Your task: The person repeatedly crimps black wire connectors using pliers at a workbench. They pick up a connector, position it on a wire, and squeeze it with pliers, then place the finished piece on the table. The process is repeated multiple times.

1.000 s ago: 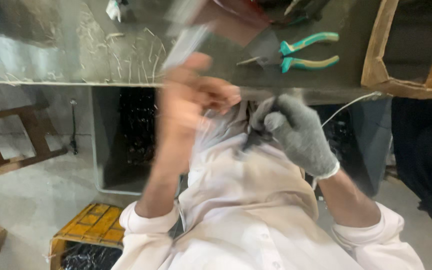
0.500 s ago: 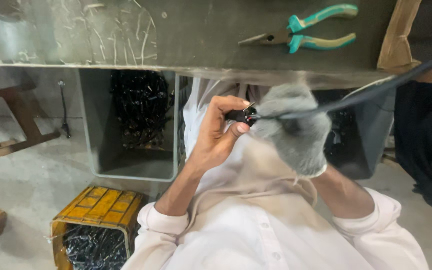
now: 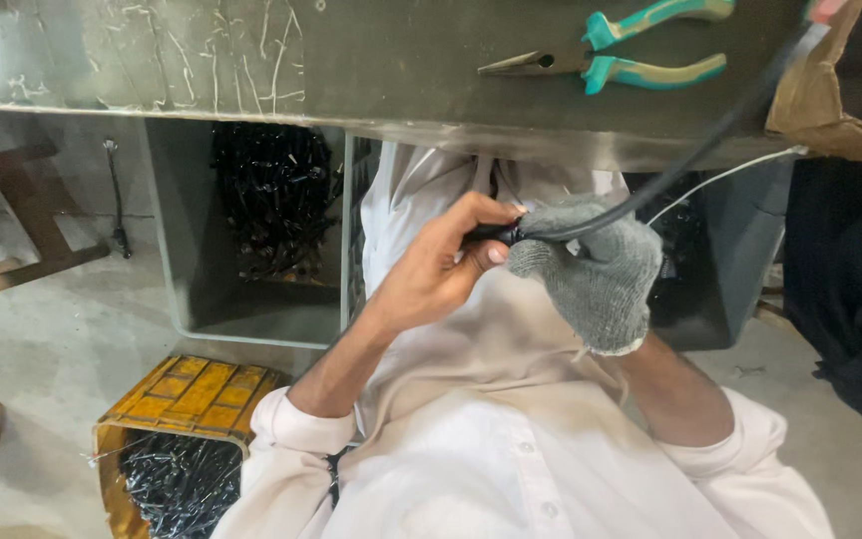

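Observation:
A black cable [image 3: 695, 155] runs from the upper right, across the edge of the grey metal table [image 3: 371, 70], down to my two hands in front of my white shirt [image 3: 471, 439]. My right hand [image 3: 596, 274], in a grey knit glove, is closed around the cable. My bare left hand [image 3: 441, 269] pinches the cable's black end [image 3: 491, 234] between thumb and fingers, right against the glove.
Teal-handled pliers [image 3: 631, 50] lie on the table, next to a cardboard box [image 3: 830, 95] at its right end. Below the table stands a grey bin [image 3: 251, 220] of black parts. A yellow crate [image 3: 187, 394] of black parts sits on the floor. A thin white wire [image 3: 725, 175] hangs at the right.
My left hand has come down from near the table edge and closed on the cable end at the glove. The cable now stretches up to the right.

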The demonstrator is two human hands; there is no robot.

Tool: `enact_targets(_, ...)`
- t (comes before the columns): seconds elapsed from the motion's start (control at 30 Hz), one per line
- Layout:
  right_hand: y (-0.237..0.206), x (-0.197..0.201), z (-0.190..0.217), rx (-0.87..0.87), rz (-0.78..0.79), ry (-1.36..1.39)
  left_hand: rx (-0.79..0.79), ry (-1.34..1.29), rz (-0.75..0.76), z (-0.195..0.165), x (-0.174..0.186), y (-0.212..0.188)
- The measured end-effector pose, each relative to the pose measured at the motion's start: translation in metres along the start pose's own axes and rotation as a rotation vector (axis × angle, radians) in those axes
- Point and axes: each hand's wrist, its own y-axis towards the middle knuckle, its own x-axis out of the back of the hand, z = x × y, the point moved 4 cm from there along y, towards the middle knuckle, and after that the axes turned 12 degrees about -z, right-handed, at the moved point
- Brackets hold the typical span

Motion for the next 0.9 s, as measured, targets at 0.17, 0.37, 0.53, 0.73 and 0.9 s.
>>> enact_targets(0.17, -0.008, -0.005, -0.040, -0.198, 0.082, -0.112, 0.084, -0.122, 0.123, 0.004, -0.003, 0.006)
enact_targets(0.37, -0.008, -0.011, -0.055, -0.359, 0.128, -0.080, -0.157, 0.314, -0.012, -0.012, -0.012, 0.007)
enact_targets(0.53, 0.008, -0.007, -0.034, -0.785, 0.242, 0.286, -0.377, 0.649, -0.051, -0.033, -0.009, 0.011)
enact_targets(0.73, 0.050, 0.026, 0.003, 0.087, 0.219, -0.110, -0.319, 0.133, -0.024, -0.058, 0.016, 0.022)
enact_targets(0.9, 0.081, 0.020, 0.006, 0.403, 0.105, -0.352, -0.043, -0.051, -0.001, -0.065, 0.031, 0.025)
